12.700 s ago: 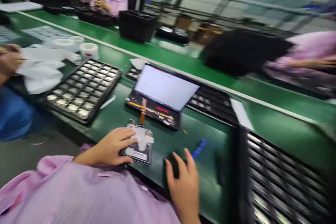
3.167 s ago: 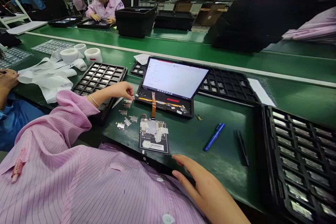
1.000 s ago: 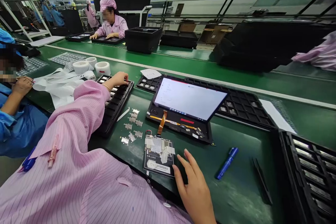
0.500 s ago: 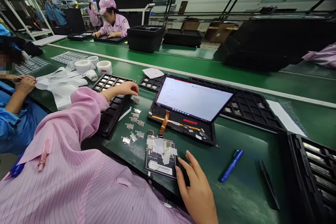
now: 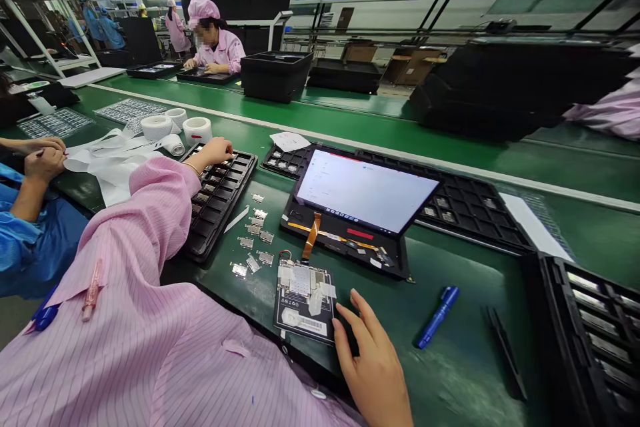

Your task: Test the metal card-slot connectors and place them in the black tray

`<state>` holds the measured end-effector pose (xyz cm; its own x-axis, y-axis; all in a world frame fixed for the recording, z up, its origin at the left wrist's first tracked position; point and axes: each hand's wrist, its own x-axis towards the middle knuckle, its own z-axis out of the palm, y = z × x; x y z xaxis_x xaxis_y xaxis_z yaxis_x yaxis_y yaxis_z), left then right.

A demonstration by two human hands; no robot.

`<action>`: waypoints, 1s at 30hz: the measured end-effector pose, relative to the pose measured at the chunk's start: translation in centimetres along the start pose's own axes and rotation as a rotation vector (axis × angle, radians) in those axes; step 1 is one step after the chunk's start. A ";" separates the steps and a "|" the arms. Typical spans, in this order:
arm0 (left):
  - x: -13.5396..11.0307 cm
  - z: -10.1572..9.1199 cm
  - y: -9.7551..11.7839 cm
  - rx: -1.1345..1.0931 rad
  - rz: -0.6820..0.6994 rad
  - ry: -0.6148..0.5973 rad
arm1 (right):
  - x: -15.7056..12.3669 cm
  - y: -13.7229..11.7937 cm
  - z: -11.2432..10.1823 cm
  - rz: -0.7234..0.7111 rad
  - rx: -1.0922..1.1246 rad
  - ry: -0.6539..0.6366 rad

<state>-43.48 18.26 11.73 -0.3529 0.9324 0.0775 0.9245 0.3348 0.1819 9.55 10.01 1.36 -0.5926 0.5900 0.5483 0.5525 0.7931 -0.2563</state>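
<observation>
My left hand (image 5: 216,150) reaches out over a black compartment tray (image 5: 220,203) of small metal parts, fingers bent down into a far cell; what they pinch is hidden. Several loose metal parts (image 5: 254,235) lie on the green table to the right of that tray. My right hand (image 5: 371,355) rests flat and open on the table, its fingertips beside a small black circuit board (image 5: 305,300). An orange flex cable (image 5: 311,241) runs from the board up to a tablet with a lit screen (image 5: 365,190), propped on a black base.
A blue pen (image 5: 438,317) and black tweezers (image 5: 505,353) lie right of my hand. More black trays sit behind the tablet (image 5: 470,207) and at the right edge (image 5: 590,333). White tape rolls (image 5: 197,130) and paper strips lie far left, by a co-worker's blue sleeve (image 5: 30,247).
My left hand has gone from the loose metal parts on the table back up to the far end of the left tray. My right hand has stayed in place.
</observation>
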 end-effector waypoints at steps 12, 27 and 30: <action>0.0 -0.9 -3.0 -0.182 0.009 -0.164 | 0.1 -0.2 -0.1 -0.001 -0.009 -0.007; -0.6 -1.6 -1.9 -0.142 0.026 -0.137 | 0.0 0.1 0.1 0.022 0.014 -0.010; -1.4 -2.2 -1.2 -0.200 0.017 -0.060 | 0.0 0.0 0.1 0.023 0.024 -0.008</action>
<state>-44.44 16.29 13.55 -0.3226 0.9462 0.0248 0.8814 0.2907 0.3723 9.46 10.01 1.31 -0.5848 0.6093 0.5355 0.5520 0.7827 -0.2877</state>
